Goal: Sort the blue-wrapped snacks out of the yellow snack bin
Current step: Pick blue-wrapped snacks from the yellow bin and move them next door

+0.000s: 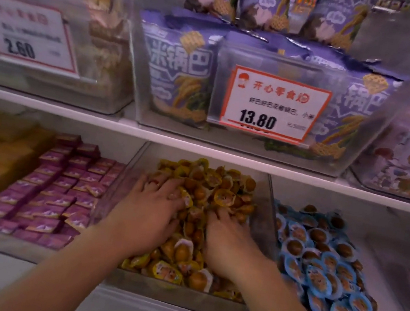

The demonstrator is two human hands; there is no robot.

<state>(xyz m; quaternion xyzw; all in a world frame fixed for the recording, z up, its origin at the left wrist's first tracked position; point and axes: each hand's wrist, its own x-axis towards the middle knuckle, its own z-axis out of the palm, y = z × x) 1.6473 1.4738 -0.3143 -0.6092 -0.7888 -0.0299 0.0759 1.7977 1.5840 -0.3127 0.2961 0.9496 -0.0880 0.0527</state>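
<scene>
Both hands are in the clear plastic bin (pixel 139 168) of small yellow-wrapped round snacks (pixel 208 191) on the lower shelf. Left hand (pixel 153 212) lies palm-down, fingers spread flat on the pile, clamped on nothing. Right hand (pixel 227 240) sits just beside it, fingertips dug into the snacks; can't tell if it pinches anything under there. No blue wrapper visible on the yellow pile's surface, so any strays are probably buried. Matching blue-wrapped round snacks (pixel 321 261) fill the neighbouring bin on the right, the likely drop spot.

To do this step well: rake in shallow layers, pull hands apart to open a trough, scan for blue, then shift over. Keep snacks below the rim; the front is heaped, spill risk. Purple flat packets (pixel 57 190) on the left are irrelevant.
</scene>
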